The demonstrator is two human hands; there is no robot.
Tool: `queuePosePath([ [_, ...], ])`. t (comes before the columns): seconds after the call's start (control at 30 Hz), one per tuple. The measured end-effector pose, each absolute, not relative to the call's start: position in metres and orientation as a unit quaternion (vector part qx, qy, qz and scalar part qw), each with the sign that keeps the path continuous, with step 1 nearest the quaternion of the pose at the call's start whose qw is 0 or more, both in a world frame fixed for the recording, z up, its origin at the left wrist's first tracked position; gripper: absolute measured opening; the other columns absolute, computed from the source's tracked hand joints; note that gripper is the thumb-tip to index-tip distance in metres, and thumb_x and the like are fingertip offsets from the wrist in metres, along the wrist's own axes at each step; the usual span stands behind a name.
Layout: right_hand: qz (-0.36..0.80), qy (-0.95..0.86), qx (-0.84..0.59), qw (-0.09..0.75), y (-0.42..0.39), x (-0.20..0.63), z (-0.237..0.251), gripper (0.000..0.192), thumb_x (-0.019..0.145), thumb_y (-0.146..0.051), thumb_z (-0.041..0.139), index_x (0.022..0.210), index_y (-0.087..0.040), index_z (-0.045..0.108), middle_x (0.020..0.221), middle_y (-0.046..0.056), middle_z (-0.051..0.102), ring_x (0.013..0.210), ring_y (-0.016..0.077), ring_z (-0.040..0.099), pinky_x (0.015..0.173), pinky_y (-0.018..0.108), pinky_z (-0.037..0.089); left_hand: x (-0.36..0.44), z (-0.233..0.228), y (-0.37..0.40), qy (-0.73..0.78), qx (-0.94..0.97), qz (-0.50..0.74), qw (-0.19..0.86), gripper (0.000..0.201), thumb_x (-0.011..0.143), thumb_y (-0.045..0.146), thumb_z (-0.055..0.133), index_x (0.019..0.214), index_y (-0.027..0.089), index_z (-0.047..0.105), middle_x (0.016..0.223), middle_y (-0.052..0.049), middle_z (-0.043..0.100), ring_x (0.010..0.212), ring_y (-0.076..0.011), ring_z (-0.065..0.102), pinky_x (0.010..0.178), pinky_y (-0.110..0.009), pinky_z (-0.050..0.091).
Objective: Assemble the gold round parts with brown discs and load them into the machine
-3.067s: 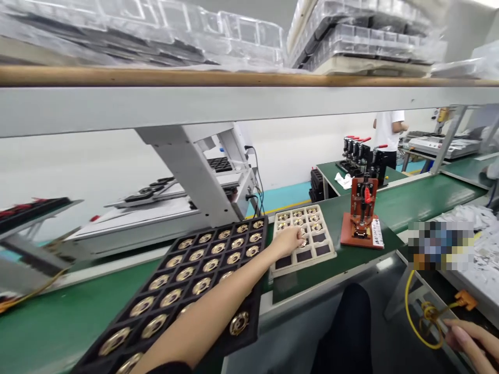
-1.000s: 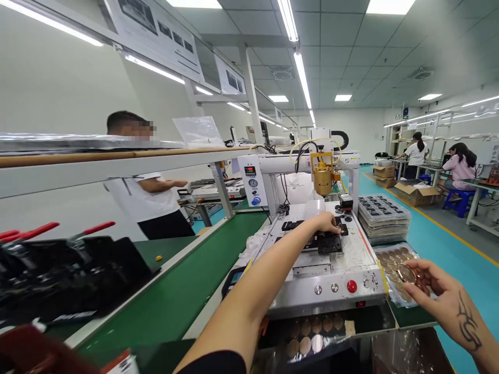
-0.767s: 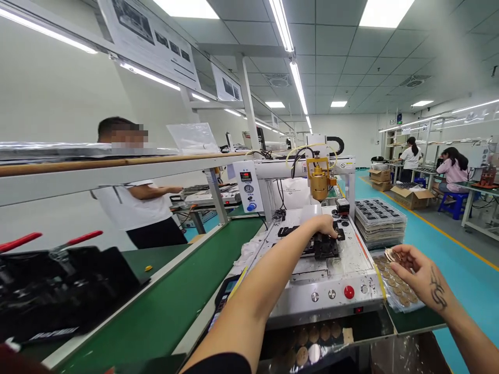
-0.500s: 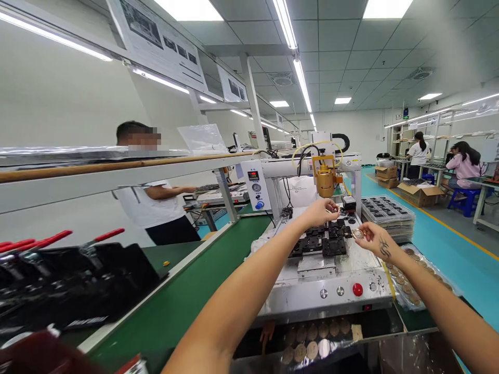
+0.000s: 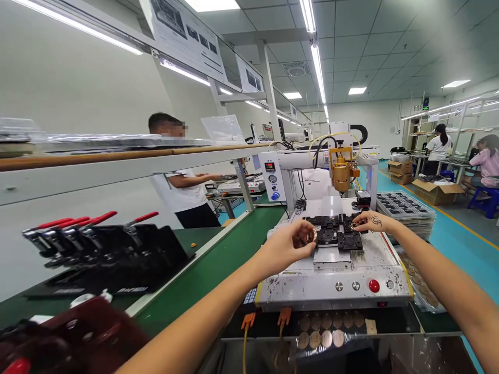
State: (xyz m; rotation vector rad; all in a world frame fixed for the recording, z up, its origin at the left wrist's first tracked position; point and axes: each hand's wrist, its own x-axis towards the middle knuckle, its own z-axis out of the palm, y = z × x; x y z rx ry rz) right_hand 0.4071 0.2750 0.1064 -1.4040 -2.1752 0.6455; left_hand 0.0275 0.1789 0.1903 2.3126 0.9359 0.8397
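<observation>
A round brass part sits pinched in the left hand, just above the near left corner of the black fixture on the machine bed; the right hand presses a second brass part into the fixture's right side, fingertips closed on it; the fixture lies just right of the left hand.

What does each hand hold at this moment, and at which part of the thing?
The left hand holds a small round copper-coloured part by its edge, between the fingertips. The right hand pinches a similar round part at the black fixture; its exact grip cannot be told.
</observation>
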Motion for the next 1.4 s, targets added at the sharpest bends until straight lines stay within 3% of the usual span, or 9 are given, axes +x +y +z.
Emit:
queuePosePath([
  [0.2,0.170,-0.806,-0.512,0.244,0.279,0.399,0.100,0.023,0.103,-0.038,0.071,0.105,-0.015,0.074,0.104,0.004,0.075,0.095,0.0207,0.073,0.091,0.041,0.060,-0.004,0.178,0.158,0.349,0.840,0.331,0.250,0.025,0.085,0.031,0.068,0.109,0.022,0.066,0.095,-0.002,0.074,0.079,-0.0161,0.065,0.076,-0.031,0.057],
  [0.43,0.037,-0.755,-0.542,0.368,0.255,0.389,0.097,0.033,0.095,-0.049,0.075,0.099,-0.017,0.081,0.091,0.009,0.071,0.093,0.0266,0.066,0.089,0.041,0.053,-0.001,0.168,0.129,0.340,0.829,0.369,0.247,0.024,0.086,0.029,0.067,0.109,0.021,0.067,0.090,-0.001,0.072,0.079,-0.0168,0.067,0.077,-0.031,0.059],
  [0.57,-0.048,-0.675,-0.575,0.461,0.181,0.396,0.075,0.042,0.105,-0.053,0.054,0.118,-0.018,0.075,0.106,0.012,0.066,0.092,0.0264,0.062,0.087,0.042,0.051,-0.009,0.133,0.108,0.383,0.802,0.388,0.243,0.029,0.088,0.030,0.067,0.115,0.020,0.067,0.097,-0.004,0.073,0.086,-0.0191,0.069,0.082,-0.034,0.058],
  [0.7,-0.100,-0.624,-0.607,0.482,0.089,0.400,0.031,0.040,0.097,-0.058,0.069,0.108,-0.020,0.070,0.101,0.009,0.063,0.092,0.0281,0.059,0.085,0.043,0.048,-0.027,0.084,0.088,0.411,0.764,0.403,0.293,0.031,0.087,0.031,0.070,0.116,0.021,0.068,0.097,-0.003,0.073,0.084,-0.0192,0.070,0.080,-0.033,0.058],
  [0.83,-0.176,-0.586,-0.623,0.487,0.047,0.380,-0.011,0.035,0.097,-0.056,0.070,0.100,-0.021,0.065,0.099,0.008,0.062,0.096,0.0304,0.057,0.090,0.047,0.046,-0.026,0.039,0.077,0.404,0.758,0.354,0.370,0.031,0.083,0.027,0.073,0.112,0.020,0.069,0.095,-0.003,0.073,0.083,-0.0195,0.069,0.079,-0.032,0.058],
  [0.9,-0.175,-0.587,-0.602,0.512,0.041,0.355,-0.026,0.023,0.101,-0.043,0.069,0.103,-0.021,0.063,0.098,0.009,0.062,0.095,0.0294,0.057,0.091,0.047,0.046,-0.017,0.015,0.075,0.387,0.772,0.304,0.403,0.034,0.080,0.024,0.075,0.113,0.021,0.069,0.101,-0.004,0.075,0.089,-0.0209,0.071,0.082,-0.033,0.057],
  [1.0,-0.094,-0.675,-0.546,0.487,0.035,0.304,-0.045,0.004,0.105,-0.027,0.064,0.105,-0.023,0.064,0.095,0.007,0.065,0.088,0.0252,0.061,0.084,0.040,0.051,0.003,-0.020,0.078,0.323,0.801,0.261,0.431,0.039,0.076,0.020,0.080,0.113,0.022,0.069,0.124,-0.009,0.076,0.117,-0.0273,0.070,0.105,-0.041,0.053],
  [1.1,-0.007,-0.762,-0.502,0.409,0.036,0.262,-0.064,0.013,0.106,-0.020,0.058,0.109,-0.026,0.069,0.098,0.005,0.071,0.089,0.0231,0.068,0.081,0.036,0.057,0.021,-0.046,0.089,0.280,0.823,0.248,0.428,0.040,0.073,0.017,0.083,0.110,0.022,0.070,0.140,-0.013,0.072,0.145,-0.0334,0.055,0.123,-0.047,0.039],
  [1.4,0.044,-0.800,-0.483,0.354,0.047,0.257,-0.096,0.020,0.107,-0.020,0.059,0.123,-0.022,0.071,0.107,0.012,0.070,0.099,0.0291,0.065,0.087,0.045,0.061,0.029,-0.056,0.106,0.275,0.834,0.205,0.432,0.032,0.075,0.016,0.082,0.105,0.022,0.072,0.155,-0.013,0.062,0.154,-0.0322,0.046,0.130,-0.047,0.030],
])
